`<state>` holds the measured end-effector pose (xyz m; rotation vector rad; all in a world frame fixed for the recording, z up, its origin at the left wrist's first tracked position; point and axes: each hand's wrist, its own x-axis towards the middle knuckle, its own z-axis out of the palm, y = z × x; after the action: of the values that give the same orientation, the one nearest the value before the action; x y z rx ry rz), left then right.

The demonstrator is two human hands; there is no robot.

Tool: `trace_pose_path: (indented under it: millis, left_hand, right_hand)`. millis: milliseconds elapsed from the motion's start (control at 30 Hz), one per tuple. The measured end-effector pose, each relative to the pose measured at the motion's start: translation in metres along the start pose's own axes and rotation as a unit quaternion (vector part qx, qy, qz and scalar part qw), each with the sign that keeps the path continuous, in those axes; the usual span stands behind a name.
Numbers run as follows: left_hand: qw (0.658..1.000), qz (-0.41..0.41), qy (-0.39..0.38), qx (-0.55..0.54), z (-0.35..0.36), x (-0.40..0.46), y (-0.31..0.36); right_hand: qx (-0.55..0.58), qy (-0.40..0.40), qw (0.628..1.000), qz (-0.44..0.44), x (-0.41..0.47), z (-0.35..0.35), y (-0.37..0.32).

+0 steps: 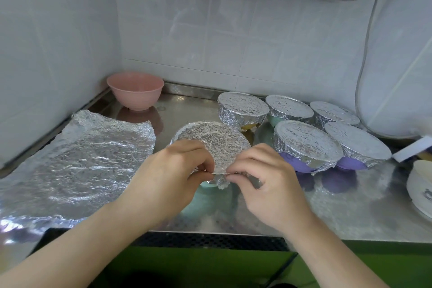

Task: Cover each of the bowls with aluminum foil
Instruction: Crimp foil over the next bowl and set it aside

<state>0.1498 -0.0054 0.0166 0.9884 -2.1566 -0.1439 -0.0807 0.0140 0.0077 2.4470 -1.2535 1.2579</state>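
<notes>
Crimping foil on the teal bowl, one bowl left after it.
On the table: spare foil sheet left, five wrapped bowls right, bare pink bowl at back (uncovered). We hold the foil cover on the teal bowl in front of us: left hand and right hand, each grip pinching its near edge. Next, we judge: fold down, work round the rim.

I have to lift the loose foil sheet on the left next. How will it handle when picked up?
The loose foil sheet looks thin and already crinkled, so it will probably flop and bend rather than stay flat. It likely weighs very little. Its ragged far edge suggests it could tear if pulled hard, so lifting it by two corners seems safer.
</notes>
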Motion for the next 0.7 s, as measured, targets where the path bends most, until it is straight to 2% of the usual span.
trace_pose_path:
  millis: [167, 433, 700]
  left_hand:
    - [1.000, -0.005, -0.013, -0.010, -0.0023, 0.0000, 0.0023]
    - [1.000, 0.013, 0.008, 0.018, 0.0033, -0.0012, 0.0029]
    - [1.000, 0.000, -0.004, -0.010, 0.0015, -0.0005, 0.0015]
  right_hand:
    - [-0.010, 0.013, 1.000, -0.006, 0.0027, 0.0055, -0.0030]
    - [0.058, -0.012, 0.998, 0.037, 0.0027, 0.0014, -0.0052]
    - [0.034, 0.003, 0.999, 0.036, 0.0030, 0.0077, -0.0051]
